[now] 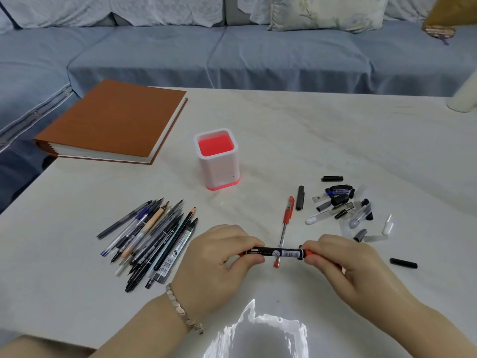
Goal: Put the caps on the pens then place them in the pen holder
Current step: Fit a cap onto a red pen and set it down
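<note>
So in the head view, both hands are holding one black marker [277, 252] level, just above the table [335, 140] near its front edge. The left hand [219, 257] is pinched around the marker's left end, and the right hand [343, 264] is pinched around the right end, where an orange-red bit [309, 252] pokes out between the fingers (cap or tip, can't tell). The barrel between the two grips is black with white label print and a barcode.

A red pen [285, 228] lies on the table right under the marker, its capped end pointing toward the white pen holder [219, 161], which has a red inside and a red base and stands upright around the middle of the table. A pile of uncapped pens and pencils [152, 239] sits toward the left front edge, and a scatter of loose caps [343, 205] sits toward the right side, with one black cap [403, 263] lying apart near the right hand. A brown book [113, 120] is at the far left corner.
</note>
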Motion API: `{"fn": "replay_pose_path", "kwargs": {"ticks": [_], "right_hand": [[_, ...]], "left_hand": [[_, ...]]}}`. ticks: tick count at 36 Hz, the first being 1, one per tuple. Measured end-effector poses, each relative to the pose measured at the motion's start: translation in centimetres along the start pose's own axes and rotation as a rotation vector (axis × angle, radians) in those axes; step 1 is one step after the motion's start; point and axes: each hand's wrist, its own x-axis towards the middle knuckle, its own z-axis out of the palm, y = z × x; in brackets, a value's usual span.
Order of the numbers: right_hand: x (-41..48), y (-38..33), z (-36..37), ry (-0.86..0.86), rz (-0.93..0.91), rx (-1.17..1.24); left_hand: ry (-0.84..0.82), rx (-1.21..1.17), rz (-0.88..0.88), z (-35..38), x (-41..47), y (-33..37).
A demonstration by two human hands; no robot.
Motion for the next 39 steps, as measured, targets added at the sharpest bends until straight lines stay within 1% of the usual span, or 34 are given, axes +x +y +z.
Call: {"fn": "replay_pose_path", "kwargs": {"ticks": [3, 5, 7, 10, 11, 12, 14, 15, 17, 19, 21, 22, 24, 28, 31, 33, 35, 37, 39], "right_hand": [[0.3, 0.0, 0.0, -0.005, 0.013, 0.044], [0.4, 0.1, -0.1, -0.013, 0.035, 0.064], [0.6, 0.4, 0.0, -0.068, 0.063, 0.051], [1.3, 0.7, 0.9, -0.294, 0.09, -0.098], [1.6, 0.5, 1.2, -0.374, 0.108, -0.137], [1.9, 0.3, 1.7, -0.416, 0.124, -0.127], [2.5, -0.5, 2.7, -0.396, 0.14, -0.039], [2.6, -0.8, 3.1, -0.365, 0.154, -0.014], [2.8, -1.1, 3.8, -0.278, 0.196, -0.024], [2.8, -0.9, 4.0, -0.19, 0.297, -0.038], [2.8, -0.4, 4.2, -0.105, 0.405, -0.023], [2.8, -0.1, 4.3, -0.062, 0.452, -0.009], [3.3, 0.4, 4.9, 0.003, 0.516, 0.01], [4.9, 0.6, 6.7, 0.09, 0.538, 0.077], [6.0, 0.6, 7.9, 0.047, 0.547, 0.003], [6.4, 0.8, 8.5, -0.012, 0.569, -0.114], [6.5, 1.0, 8.7, -0.07, 0.547, -0.257], [6.3, 1.2, 8.3, -0.085, 0.52, -0.31], [5.9, 1.7, 7.4, -0.06, 0.507, -0.268]], "left_hand": [[0.054, 0.093, 0.139, 0.3, 0.1, -0.5], [0.041, 0.113, 0.169, 0.3, 0.2, -0.9], [-0.014, 0.1, 0.101, 0.3, 0.3, -1.4], [-0.173, 0.055, -0.133, 0.7, 0.3, -1.9], [-0.23, 0.054, -0.189, 1.0, 0.3, -2.0], [-0.281, 0.053, -0.226, 1.3, 0.4, -1.9], [-0.33, 0.053, -0.264, 1.8, 0.6, -1.8], [-0.316, 0.052, -0.281, 1.9, 0.5, -1.8], [-0.218, 0.064, -0.342, 1.4, 0.3, -2.3], [-0.095, 0.149, -0.408, 0.5, -0.4, -3.4], [0.041, 0.338, -0.418, -0.7, -1.2, -4.9], [0.084, 0.438, -0.427, -1.3, -1.5, -5.6], [0.074, 0.571, -0.48, -2.0, -2.1, -6.6], [-0.068, 0.676, -0.639, -2.4, -2.6, -6.9], [-0.13, 0.724, -0.67, -2.0, -2.7, -6.9], [-0.154, 0.735, -0.659, -1.7, -2.5, -6.8], [-0.166, 0.721, -0.644, -1.4, -2.3, -6.7], [-0.127, 0.655, -0.633, -0.9, -2.1, -6.5], [-0.061, 0.524, -0.646, -0.5, -1.7, -6.0]]}}
